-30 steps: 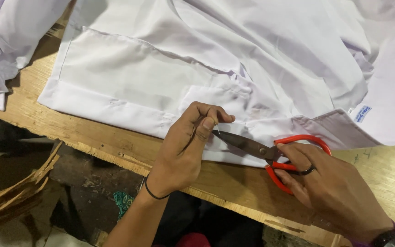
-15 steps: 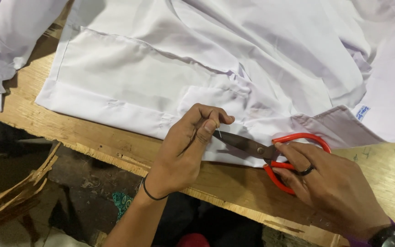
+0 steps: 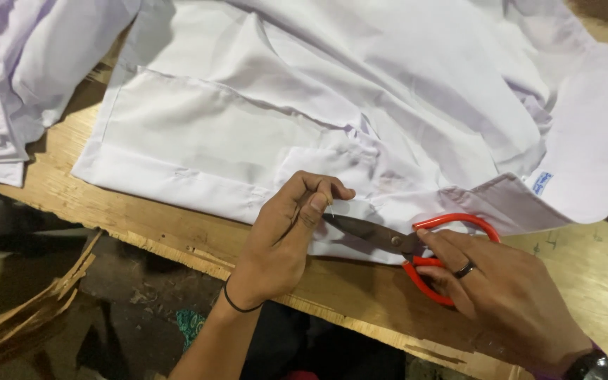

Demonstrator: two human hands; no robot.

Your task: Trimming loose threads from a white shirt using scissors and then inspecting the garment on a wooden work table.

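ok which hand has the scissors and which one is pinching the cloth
The right hand holds the red-handled scissors; the left hand pinches the white garment at the blade tip.

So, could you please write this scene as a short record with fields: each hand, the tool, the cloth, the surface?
left hand: pinches a thin thread at the hem of the white garment, fingertips beside the blade tips
right hand: holds the scissors, fingers through the orange handles; a dark ring on one finger
scissors: dark blades, nearly closed, pointing at the left fingertips
garment: spread flat, small blue label near the collar
surface: wooden table, rough front edge
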